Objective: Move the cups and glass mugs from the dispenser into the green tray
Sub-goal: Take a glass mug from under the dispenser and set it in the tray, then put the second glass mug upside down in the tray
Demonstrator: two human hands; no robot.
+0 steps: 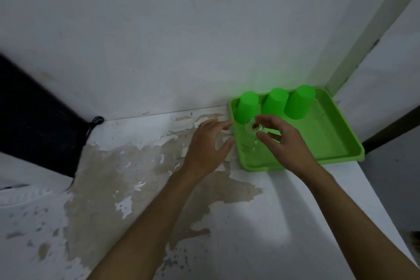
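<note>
A green tray (336,141) lies on the white worn counter at the right, against the wall. Three green cups stand upside down along its far edge: left cup (247,107), middle cup (273,101), right cup (298,102). A clear glass mug (253,130) stands upside down in the tray's near-left part, just in front of the left cup. My right hand (281,143) curls around the mug, thumb and fingers at its sides. My left hand (209,145) hovers with fingers spread beside the tray's left rim, holding nothing.
A dark object (34,116) with a black cord (94,123) stands at the left against the wall. The counter's paint is peeled in brown patches (136,166). The counter ends at the right, past the tray, beside a white post (354,52).
</note>
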